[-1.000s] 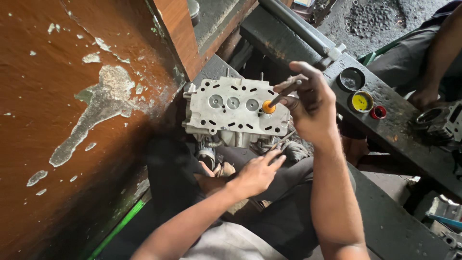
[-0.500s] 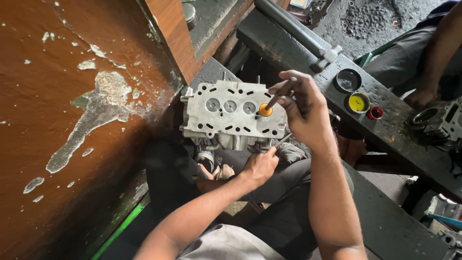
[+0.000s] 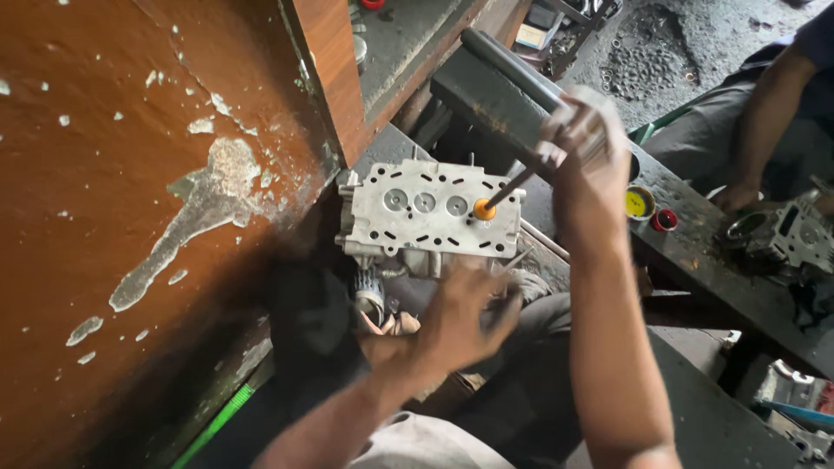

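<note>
Right hand (image 3: 584,143) grip on stick tool (image 3: 508,189) raised higher; left hand (image 3: 465,317) steadying cylinder head (image 3: 426,213).

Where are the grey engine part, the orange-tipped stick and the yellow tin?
cylinder head (image 3: 417,227), head view, flat top face.
orange-tipped tool (image 3: 484,209), head view, orange tip.
yellow tin (image 3: 638,203), head view, yellow top.

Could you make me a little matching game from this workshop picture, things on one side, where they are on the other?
Things:
1. right hand
2. left hand
3. orange tip
4. small yellow tin

Places:
A. on the dark bench
B. pressed on the cylinder head face
C. raised, gripping the tool's stick
D. below the cylinder head's near edge

Pairs: 1-C, 2-D, 3-B, 4-A
</note>
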